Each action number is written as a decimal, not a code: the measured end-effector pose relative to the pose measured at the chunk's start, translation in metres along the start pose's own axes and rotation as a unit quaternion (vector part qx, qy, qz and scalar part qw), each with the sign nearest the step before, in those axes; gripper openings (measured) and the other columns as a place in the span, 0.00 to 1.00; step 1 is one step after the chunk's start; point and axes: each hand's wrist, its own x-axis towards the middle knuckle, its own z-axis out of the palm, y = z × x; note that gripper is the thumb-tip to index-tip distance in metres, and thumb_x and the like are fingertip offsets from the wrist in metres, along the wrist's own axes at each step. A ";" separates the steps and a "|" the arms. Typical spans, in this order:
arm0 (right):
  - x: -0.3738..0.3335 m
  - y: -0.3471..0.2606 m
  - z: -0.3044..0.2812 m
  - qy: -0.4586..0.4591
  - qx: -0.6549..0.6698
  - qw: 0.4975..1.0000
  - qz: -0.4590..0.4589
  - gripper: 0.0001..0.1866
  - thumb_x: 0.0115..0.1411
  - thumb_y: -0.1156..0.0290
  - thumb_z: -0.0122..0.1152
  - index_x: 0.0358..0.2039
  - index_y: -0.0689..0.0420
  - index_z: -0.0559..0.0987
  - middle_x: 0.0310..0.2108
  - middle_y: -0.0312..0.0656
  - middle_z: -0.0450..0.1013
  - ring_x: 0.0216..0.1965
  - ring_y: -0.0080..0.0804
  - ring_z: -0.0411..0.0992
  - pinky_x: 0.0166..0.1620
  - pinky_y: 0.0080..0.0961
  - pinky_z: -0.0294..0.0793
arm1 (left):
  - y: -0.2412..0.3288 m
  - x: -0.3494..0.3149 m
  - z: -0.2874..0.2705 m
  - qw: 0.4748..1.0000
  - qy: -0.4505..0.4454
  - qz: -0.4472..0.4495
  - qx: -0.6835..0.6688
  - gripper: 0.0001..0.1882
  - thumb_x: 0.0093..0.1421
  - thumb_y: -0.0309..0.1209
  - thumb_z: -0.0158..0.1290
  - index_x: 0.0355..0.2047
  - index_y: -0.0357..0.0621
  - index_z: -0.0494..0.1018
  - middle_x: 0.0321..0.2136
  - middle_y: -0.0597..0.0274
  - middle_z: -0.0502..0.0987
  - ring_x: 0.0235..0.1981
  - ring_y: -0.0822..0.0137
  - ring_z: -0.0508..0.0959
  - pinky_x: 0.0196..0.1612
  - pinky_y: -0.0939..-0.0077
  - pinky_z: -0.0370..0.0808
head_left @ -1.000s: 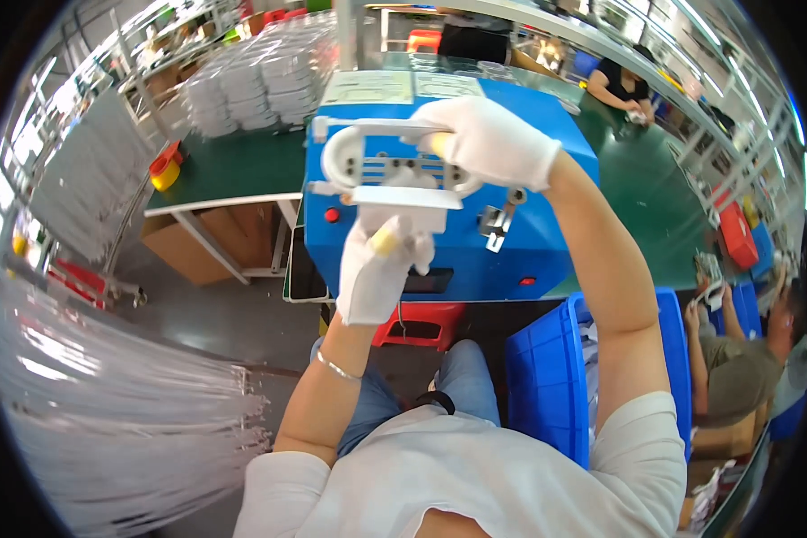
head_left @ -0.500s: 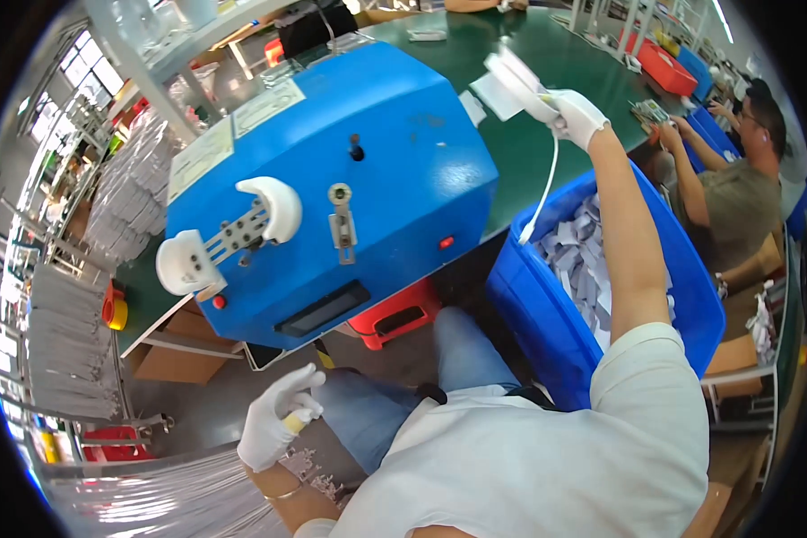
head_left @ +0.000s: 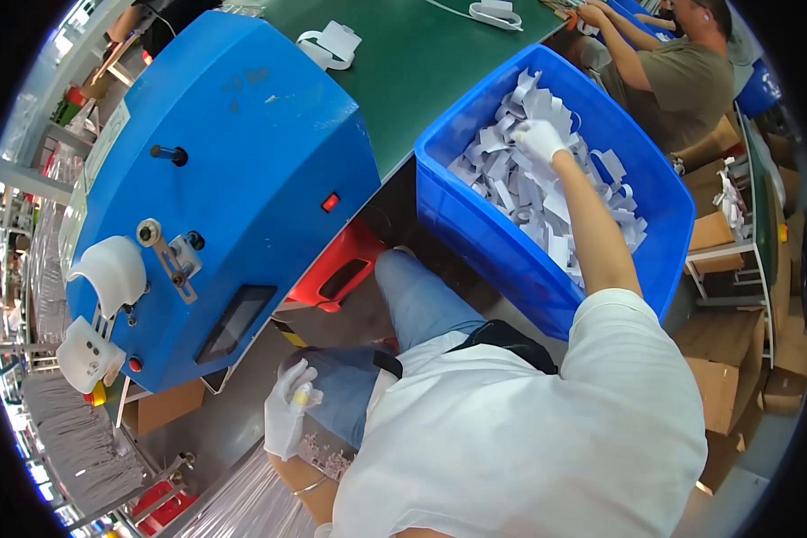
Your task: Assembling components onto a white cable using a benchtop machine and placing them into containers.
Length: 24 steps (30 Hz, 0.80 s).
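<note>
White strips are heaped within edges of blue bin; if tangled, extras could be dragged out. Right-hand fingers are among them, grip can't be told; left-hand fingers are half-curled, unloaded.

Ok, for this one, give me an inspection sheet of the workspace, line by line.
Surface: green table, bearing a blue machine with two white curved pads.
Job's things: blue bin, holding many loose white strips.
Clutter: a white looped piece on the table beside the machine.
Hands: gloved right hand among the strips, grip unclear; gloved left hand loosely open, no object visible in it.
Cables: a white coil with a trailing end, on the table.
Surroundings: red stool; co-worker and cardboard boxes at right.
</note>
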 end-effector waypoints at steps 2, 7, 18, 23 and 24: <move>-0.017 0.016 0.024 0.070 0.012 0.984 0.162 0.17 0.51 0.55 0.58 0.34 0.54 0.80 0.38 0.53 0.76 0.44 0.44 0.74 0.49 0.36 0.71 | 0.000 0.003 0.001 1.000 -0.007 -0.002 0.005 0.27 0.61 0.41 0.52 0.55 0.36 0.65 0.44 0.50 0.75 0.29 0.71 0.77 0.33 0.80 0.75; -0.067 0.055 0.033 0.046 -0.132 0.954 0.266 0.20 0.52 0.55 0.56 0.41 0.53 0.77 0.45 0.52 0.73 0.47 0.45 0.73 0.51 0.38 0.70 | 0.008 0.001 0.002 0.999 0.021 0.007 0.034 0.26 0.61 0.39 0.52 0.55 0.36 0.65 0.44 0.50 0.75 0.29 0.71 0.77 0.33 0.81 0.74; -0.068 -0.005 -0.064 -0.029 0.539 0.836 0.096 0.14 0.60 0.66 0.53 0.43 0.59 0.77 0.29 0.38 0.74 0.30 0.28 0.74 0.33 0.25 0.75 | 0.070 0.017 0.020 0.998 -0.020 0.064 -0.017 0.18 0.63 0.31 0.48 0.50 0.33 0.70 0.38 0.51 0.78 0.31 0.70 0.77 0.40 0.77 0.75; -0.080 -0.144 -0.118 -0.137 0.565 0.806 -0.109 0.11 0.51 0.69 0.61 0.34 0.61 0.78 0.27 0.37 0.73 0.29 0.24 0.72 0.34 0.21 0.72 | 0.131 0.032 0.041 0.969 -0.098 0.221 -0.045 0.26 0.65 0.46 0.43 0.44 0.31 0.73 0.32 0.52 0.79 0.29 0.67 0.78 0.36 0.76 0.75; -0.080 -0.160 -0.123 -0.142 0.549 0.789 -0.238 0.09 0.50 0.69 0.63 0.30 0.59 0.79 0.26 0.37 0.73 0.30 0.28 0.73 0.37 0.24 0.72 | 0.141 0.032 0.043 0.963 -0.114 0.240 -0.055 0.23 0.65 0.43 0.45 0.44 0.33 0.74 0.33 0.54 0.79 0.30 0.69 0.78 0.38 0.77 0.74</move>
